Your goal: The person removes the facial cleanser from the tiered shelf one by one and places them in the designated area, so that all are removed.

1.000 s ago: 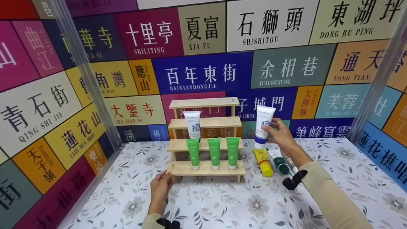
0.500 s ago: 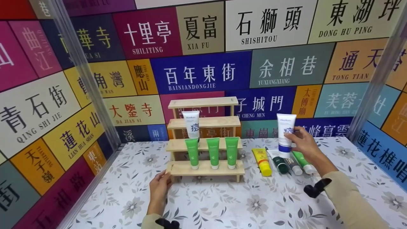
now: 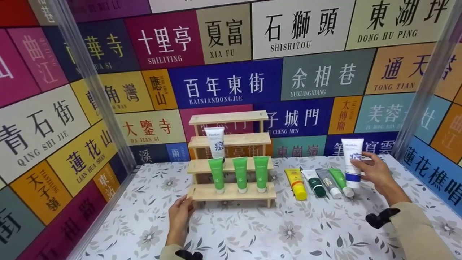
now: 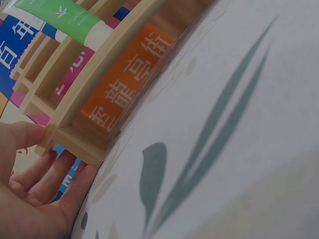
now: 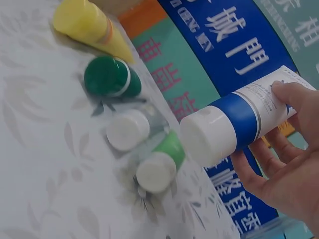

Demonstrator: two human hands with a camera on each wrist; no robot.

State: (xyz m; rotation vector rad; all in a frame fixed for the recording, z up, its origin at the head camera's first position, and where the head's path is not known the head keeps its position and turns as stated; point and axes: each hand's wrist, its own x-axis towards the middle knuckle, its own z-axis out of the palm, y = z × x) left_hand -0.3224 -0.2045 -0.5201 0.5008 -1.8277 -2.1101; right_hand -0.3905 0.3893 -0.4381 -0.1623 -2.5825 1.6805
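Note:
My right hand pinches a white tube with a blue band upright, cap down, right of the row of lying tubes. In the right wrist view the thumb lies on the white tube, fingers behind it. My left hand holds the lower left end of the stepped wooden rack; in the left wrist view its thumb presses the front corner, fingers beneath or behind. Three green tubes stand on the lowest step. Behind the left one, another white tube stands a step higher.
Right of the rack lie a yellow tube, a white and dark green tube, a grey tube and a green tube. A flowered cloth covers the table; sign-printed walls stand behind and at the sides.
My right hand has carried the white tube rightward and lower, from beside the rack past the lying tubes, uncovering the grey and green ones. My left hand stays at the rack.

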